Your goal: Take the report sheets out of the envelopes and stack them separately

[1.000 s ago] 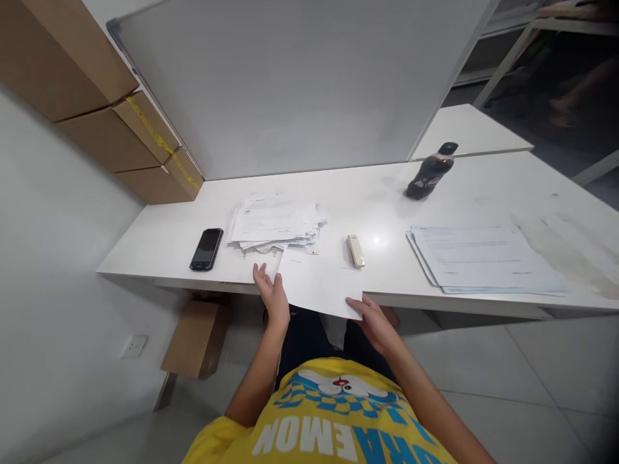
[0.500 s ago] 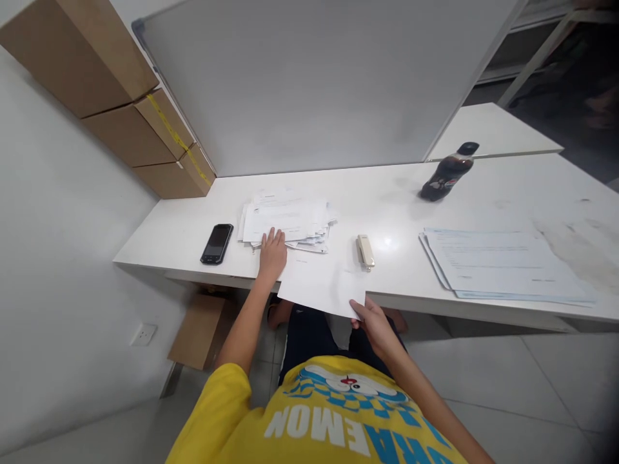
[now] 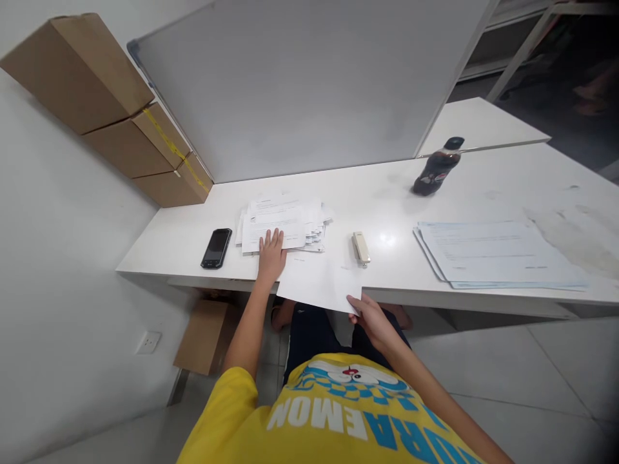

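My left hand (image 3: 272,256) lies flat with its fingers spread on the near edge of a pile of printed papers (image 3: 275,222), whose sheets sit unevenly. Between thumb and fingers, my right hand (image 3: 366,313) pinches the near right corner of a white sheet of paper (image 3: 319,280). That sheet hangs partly over the desk's front edge, and its far left part reaches the pile by my left hand. Just beyond the sheet's right side rests a cream stapler (image 3: 360,247). To the left of the pile is a black phone (image 3: 216,248).
On the right of the white desk (image 3: 387,212) lies another stack of printed sheets (image 3: 498,251). Behind it stands a dark cola bottle (image 3: 438,169). A whiteboard (image 3: 309,90) rises along the back, and cardboard boxes (image 3: 97,77) are stacked at the left. Another box (image 3: 203,338) is under the desk.
The view has shifted slightly. The top sheet under my left hand has come a little nearer over the pile's front edge. My right hand still pinches its sheet.
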Demonstrator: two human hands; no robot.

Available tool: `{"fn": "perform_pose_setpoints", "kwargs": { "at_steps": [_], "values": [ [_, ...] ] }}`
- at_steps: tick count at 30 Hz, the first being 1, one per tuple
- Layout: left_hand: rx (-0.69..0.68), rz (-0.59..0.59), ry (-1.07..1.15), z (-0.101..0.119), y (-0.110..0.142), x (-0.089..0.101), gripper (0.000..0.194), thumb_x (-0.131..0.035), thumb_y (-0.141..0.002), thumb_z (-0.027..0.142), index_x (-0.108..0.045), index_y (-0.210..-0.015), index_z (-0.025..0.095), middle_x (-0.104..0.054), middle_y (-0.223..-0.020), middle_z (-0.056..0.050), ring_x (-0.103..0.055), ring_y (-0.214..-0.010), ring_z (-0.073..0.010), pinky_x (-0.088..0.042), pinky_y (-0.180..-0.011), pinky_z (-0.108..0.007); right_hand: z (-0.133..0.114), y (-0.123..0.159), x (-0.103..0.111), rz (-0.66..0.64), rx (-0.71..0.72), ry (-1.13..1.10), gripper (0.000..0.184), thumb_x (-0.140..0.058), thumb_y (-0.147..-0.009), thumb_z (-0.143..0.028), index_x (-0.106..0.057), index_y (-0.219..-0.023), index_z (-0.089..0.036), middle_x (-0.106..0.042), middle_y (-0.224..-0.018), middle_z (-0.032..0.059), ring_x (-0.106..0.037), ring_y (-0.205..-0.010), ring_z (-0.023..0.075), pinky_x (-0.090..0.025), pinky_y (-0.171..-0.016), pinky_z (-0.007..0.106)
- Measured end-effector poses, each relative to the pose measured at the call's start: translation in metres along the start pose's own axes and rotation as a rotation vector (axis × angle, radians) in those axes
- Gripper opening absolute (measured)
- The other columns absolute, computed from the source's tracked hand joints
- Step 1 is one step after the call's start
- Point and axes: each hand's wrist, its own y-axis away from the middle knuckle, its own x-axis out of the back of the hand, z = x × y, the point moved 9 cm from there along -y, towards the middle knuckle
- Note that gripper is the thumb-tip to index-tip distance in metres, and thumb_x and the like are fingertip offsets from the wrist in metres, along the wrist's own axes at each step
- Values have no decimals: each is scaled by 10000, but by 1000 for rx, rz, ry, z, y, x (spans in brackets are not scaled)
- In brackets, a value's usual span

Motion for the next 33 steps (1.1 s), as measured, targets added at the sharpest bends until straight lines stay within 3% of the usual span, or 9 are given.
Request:
{"fn": "perform_pose_setpoints", "kwargs": {
  "at_steps": [5, 8, 12, 15, 18, 21, 24, 26, 33],
  "values": [
    [22, 12, 23, -3, 2, 3, 544, -321, -936, 135, -415, -1472, 159, -410, -1543, -107, -230, -1494, -276, -188, -1209, -565, 6, 2, 1, -21, -30, -64, 317, -799, -622, -427, -649, -799, -210, -517, -578, -37, -406, -472, 101, -374, -432, 253],
    [27, -9, 66, 11, 9, 13, 527, -317, -929, 106, -484, -1423, 177, -495, -1483, -104, -261, -1486, -277, -197, -1196, -597, 5, 3, 3, -8, -23, -67, 328, -809, -609, -434, -654, -790, -208, -531, -595, -32, -409, -482, 102, -370, -430, 250],
    [-127, -84, 178, 74, 40, 19, 479, -374, -920, 121, -565, -1350, 212, -585, -1399, -88, -311, -1466, -287, -222, -1197, -577, 2, 4, 2, -10, -16, -57, 375, -828, -592, -464, -663, -792, -193, -546, -591, -27, -437, -494, 108, -394, -458, 254],
    [-210, -169, 228, 124, 75, 6, 471, -419, -905, 132, -577, -1342, 211, -592, -1385, -114, -337, -1452, -310, -251, -1191, -560, -3, 3, 1, -2, 26, -48, 394, -791, -626, -545, -645, -736, -196, -563, -555, -15, -476, -499, 134, -419, -486, 275],
    [-221, -236, 174, 150, 103, -11, 512, -401, -924, 149, -492, -1423, 217, -505, -1478, -89, -326, -1457, -306, -276, -1185, -541, -10, 0, 6, 52, 135, -71, 484, -645, -727, -679, -676, -845, -210, -673, -661, 31, -603, -642, 213, -474, -543, 311],
    [-214, -261, 36, 154, 114, -23, 535, -368, -959, 188, -383, -1493, 180, -367, -1573, -74, -236, -1490, -313, -256, -1193, -541, -14, -2, 8, 30, 202, -93, 565, -591, -773, -699, -681, -1067, -225, -753, -985, 72, -660, -969, 284, -547, -697, 360],
    [-251, -271, -20, 152, 116, -27, 539, -364, -980, 248, -344, -1513, 173, -319, -1596, -71, -191, -1502, -315, -231, -1204, -534, -16, -2, 7, -26, 238, -123, 597, -555, -805, -707, -662, -1176, -252, -708, -1202, 61, -605, -1180, 280, -544, -893, 398],
    [-267, -283, 4, 149, 116, -27, 539, -361, -982, 249, -338, -1517, 187, -319, -1597, -66, -191, -1503, -310, -212, -1208, -540, -17, -1, 6, -50, 247, -144, 605, -523, -825, -711, -646, -1222, -270, -678, -1269, 47, -574, -1242, 273, -509, -986, 421],
    [-308, -272, 236, 116, 119, -12, 588, -465, -950, 316, -340, -1513, 202, -318, -1596, -88, -93, -1523, -303, -97, -1219, -568, -19, 2, 5, -33, 365, 62, 595, -732, -747, -495, -594, -1280, -271, -613, -1371, 60, -541, -1281, 302, -414, -1101, 471]
  ]
}}
